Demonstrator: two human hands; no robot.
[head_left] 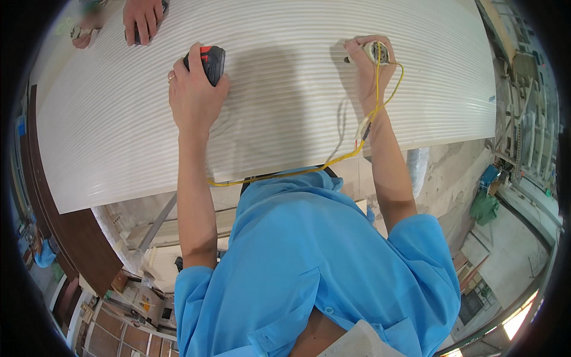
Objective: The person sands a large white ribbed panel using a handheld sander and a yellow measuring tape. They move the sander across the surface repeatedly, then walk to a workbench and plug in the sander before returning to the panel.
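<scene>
A large white panel (pixel 119 137) with fine parallel ribs lies flat in front of me. On its left part, my left hand (pixel 195 101) is closed around a black and red power tool (pixel 214 64); its lower end is hidden under my fingers. Farther right, my right hand (pixel 370 71) grips a pale, round-topped corded tool (pixel 378 52), whose kind I cannot make out. A yellow cord (pixel 345 157) loops from its top, past a taped joint near my wrist, and runs left along the panel's near edge by my waist.
At the far left, another person's hand (pixel 143 18) rests on a dark tool on the panel. Dark brown boards (pixel 77 244) stand along the left side. Racks with long pieces (pixel 526 113) line the right, with a green bag (pixel 485 206) below.
</scene>
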